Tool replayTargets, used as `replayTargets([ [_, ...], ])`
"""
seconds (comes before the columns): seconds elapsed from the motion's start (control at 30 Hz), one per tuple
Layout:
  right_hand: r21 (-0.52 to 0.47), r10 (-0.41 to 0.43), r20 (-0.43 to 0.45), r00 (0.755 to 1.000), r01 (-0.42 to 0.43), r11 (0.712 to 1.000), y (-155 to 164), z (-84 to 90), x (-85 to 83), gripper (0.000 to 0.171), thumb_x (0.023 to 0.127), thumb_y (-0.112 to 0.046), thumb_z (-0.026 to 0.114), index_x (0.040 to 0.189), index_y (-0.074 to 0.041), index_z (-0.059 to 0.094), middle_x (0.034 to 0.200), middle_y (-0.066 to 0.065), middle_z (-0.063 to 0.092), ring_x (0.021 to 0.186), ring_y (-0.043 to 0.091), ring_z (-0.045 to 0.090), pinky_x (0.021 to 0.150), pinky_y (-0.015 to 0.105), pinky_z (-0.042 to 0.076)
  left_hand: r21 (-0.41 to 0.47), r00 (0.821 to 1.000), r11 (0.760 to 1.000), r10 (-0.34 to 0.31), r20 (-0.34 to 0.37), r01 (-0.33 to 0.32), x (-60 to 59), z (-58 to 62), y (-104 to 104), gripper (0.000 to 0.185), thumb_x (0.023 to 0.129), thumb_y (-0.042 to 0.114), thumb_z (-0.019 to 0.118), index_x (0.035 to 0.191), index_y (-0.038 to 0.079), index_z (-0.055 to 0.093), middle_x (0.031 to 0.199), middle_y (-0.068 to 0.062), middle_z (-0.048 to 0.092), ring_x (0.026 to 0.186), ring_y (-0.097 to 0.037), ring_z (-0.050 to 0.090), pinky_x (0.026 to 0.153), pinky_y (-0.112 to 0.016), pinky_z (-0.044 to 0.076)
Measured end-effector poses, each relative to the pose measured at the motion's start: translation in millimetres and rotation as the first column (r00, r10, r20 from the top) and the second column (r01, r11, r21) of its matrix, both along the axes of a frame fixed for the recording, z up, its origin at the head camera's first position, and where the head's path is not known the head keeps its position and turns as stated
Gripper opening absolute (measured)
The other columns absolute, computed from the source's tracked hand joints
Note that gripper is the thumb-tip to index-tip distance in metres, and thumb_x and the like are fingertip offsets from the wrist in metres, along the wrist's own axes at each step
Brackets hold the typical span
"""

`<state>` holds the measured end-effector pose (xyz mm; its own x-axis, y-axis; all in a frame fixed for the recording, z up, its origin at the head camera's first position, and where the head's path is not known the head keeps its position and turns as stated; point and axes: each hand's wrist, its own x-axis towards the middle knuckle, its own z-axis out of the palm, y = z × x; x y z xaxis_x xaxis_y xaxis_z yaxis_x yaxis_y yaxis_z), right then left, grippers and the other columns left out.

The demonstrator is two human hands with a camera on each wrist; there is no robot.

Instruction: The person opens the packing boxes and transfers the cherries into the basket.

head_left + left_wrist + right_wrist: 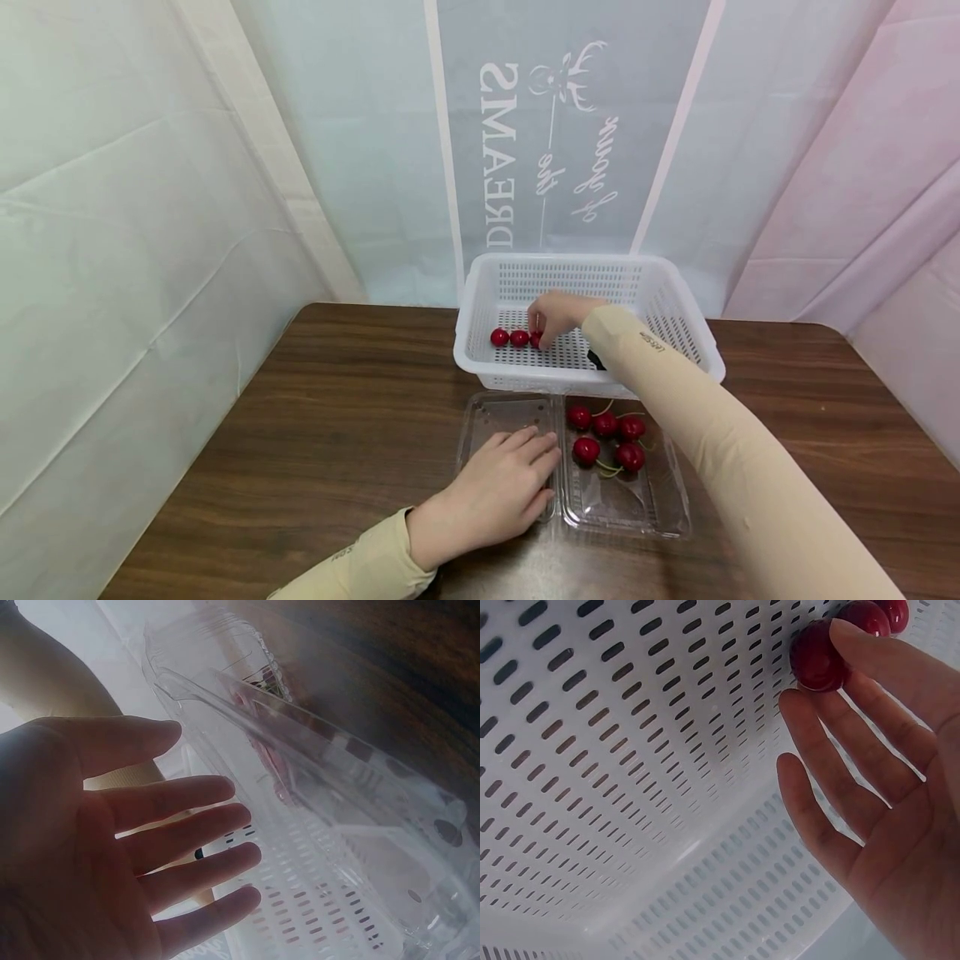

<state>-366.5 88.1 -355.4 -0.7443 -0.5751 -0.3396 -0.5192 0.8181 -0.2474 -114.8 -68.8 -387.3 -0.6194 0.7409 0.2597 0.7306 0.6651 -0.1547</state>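
My right hand reaches into a white slotted basket and pinches a red cherry at its fingertips, low over the basket floor. Two more cherries lie in a row just left of it. My left hand rests flat with straight fingers on the open lid of a clear plastic clamshell box. Several cherries with stems lie in the box's right half. In the left wrist view the left hand is spread against the clear plastic.
The basket stands at the back of a dark wooden table, directly behind the clamshell. Pale fabric sheets hang on the left, the back and the right. A small black thing shows under my right forearm inside the basket.
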Motion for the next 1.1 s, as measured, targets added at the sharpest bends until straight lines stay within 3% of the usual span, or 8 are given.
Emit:
replayTargets([
  [0.5,0.007,-0.016,-0.021,1.0,0.016,1.0,2,1.9,2.8,0.029,0.075,-0.014,0.077,0.102,-0.01,0.067,0.102,0.007,0.068,0.095,0.02,0.062,0.085,0.035,0.05,0.0,1.0,1.0,-0.009,-0.012,0.009,1.9,2.9,2,0.039,0.089,0.038,0.06,0.12,0.015,0.064,0.128,-0.002,0.06,0.121,-0.021,0.055,0.092,-0.033,0.047],
  [0.83,0.028,0.022,-0.071,0.997,-0.02,0.999,3,14.3,7.4,0.021,0.085,-0.02,0.067,0.102,-0.007,0.066,0.105,0.01,0.068,0.098,0.024,0.062,0.087,0.038,0.05,0.002,1.0,1.0,-0.01,0.0,0.01,2.1,4.3,3,0.039,0.089,0.037,0.06,0.12,0.014,0.064,0.128,-0.002,0.06,0.121,-0.021,0.055,0.092,-0.034,0.047],
  [1.1,0.031,0.036,-0.111,0.993,-0.033,0.999,5,27.0,10.4,0.016,0.086,-0.023,0.067,0.095,-0.011,0.067,0.103,0.008,0.068,0.098,0.024,0.062,0.087,0.039,0.049,0.002,1.0,1.0,-0.015,0.017,0.015,0.6,4.4,3,0.039,0.09,0.037,0.06,0.121,0.013,0.064,0.129,-0.003,0.06,0.121,-0.022,0.055,0.092,-0.034,0.048],
])
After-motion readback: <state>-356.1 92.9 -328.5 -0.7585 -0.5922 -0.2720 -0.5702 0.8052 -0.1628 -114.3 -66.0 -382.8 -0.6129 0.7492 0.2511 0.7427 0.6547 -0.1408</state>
